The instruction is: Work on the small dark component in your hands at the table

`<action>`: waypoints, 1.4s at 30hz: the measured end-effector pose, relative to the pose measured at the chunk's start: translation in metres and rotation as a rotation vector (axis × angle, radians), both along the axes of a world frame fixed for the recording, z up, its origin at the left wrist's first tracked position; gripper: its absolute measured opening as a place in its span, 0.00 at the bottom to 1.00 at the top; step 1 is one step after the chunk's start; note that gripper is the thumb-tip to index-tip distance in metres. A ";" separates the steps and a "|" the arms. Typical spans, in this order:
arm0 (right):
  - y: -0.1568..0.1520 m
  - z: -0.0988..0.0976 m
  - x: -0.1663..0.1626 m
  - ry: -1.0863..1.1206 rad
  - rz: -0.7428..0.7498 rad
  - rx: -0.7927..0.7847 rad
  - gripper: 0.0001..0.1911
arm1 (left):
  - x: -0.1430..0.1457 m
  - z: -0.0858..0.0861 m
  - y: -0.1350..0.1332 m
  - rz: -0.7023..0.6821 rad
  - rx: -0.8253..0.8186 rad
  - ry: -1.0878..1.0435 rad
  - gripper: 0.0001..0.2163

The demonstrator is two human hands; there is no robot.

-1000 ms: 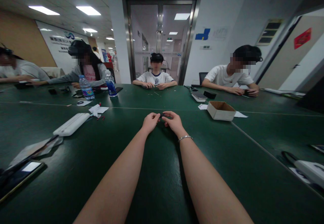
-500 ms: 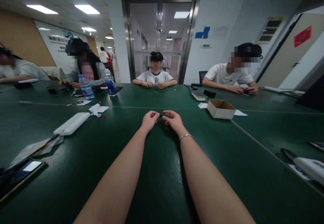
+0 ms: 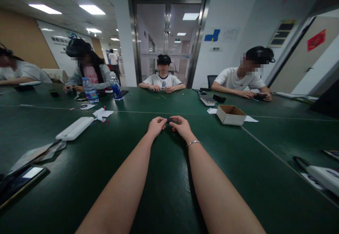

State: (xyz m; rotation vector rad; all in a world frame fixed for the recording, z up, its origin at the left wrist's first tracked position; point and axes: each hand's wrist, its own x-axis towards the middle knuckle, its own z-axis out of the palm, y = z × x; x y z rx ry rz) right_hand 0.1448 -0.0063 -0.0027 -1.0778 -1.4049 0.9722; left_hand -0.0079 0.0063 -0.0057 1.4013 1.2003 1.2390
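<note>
Both of my arms reach out over the dark green table (image 3: 169,177). Between my fingertips is a small black object (image 3: 168,120), too small and too covered to tell its kind. My left hand (image 3: 156,126) pinches its left end between thumb and fingers. From the other side my right hand (image 3: 181,125) grips it, with the fingers curled over and the thumb below. A silver bracelet (image 3: 194,143) circles my right wrist. The hands are close together, just above or resting on the table; which of these I cannot tell.
Right of my hands stands an open cardboard box (image 3: 231,115). To the left lie a white power bank (image 3: 75,128), paper scraps (image 3: 102,114) and a phone (image 3: 22,184). Two water bottles (image 3: 115,87) stand farther back. Several people sit around the table, one directly opposite (image 3: 162,80).
My hands keep nearly the same place and grip on the small black object. The view has shifted very slightly. The person at the right has moved their hands a little.
</note>
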 end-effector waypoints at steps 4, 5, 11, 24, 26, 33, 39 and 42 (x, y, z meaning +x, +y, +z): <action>0.000 0.000 0.000 -0.001 -0.001 0.003 0.15 | -0.001 0.002 -0.002 0.002 0.005 0.009 0.09; 0.000 0.000 -0.001 -0.002 -0.001 0.001 0.15 | -0.001 0.002 -0.002 0.007 -0.003 0.014 0.10; 0.000 0.001 0.000 -0.028 -0.001 0.003 0.15 | -0.002 0.001 0.001 0.015 -0.041 0.017 0.13; -0.001 0.001 -0.002 -0.088 -0.005 0.023 0.15 | -0.003 0.001 0.003 0.050 -0.080 0.172 0.15; -0.001 0.001 -0.002 -0.081 -0.003 0.019 0.16 | -0.003 0.001 0.003 0.048 -0.083 0.174 0.15; 0.002 0.000 -0.001 0.004 0.001 -0.019 0.15 | -0.004 0.000 0.001 0.018 -0.009 0.043 0.12; 0.005 0.000 -0.001 0.088 0.009 -0.059 0.13 | -0.004 0.007 -0.008 -0.103 0.074 -0.160 0.16; 0.005 0.000 -0.001 0.103 0.012 -0.062 0.13 | -0.002 0.010 -0.008 -0.023 -0.016 -0.185 0.18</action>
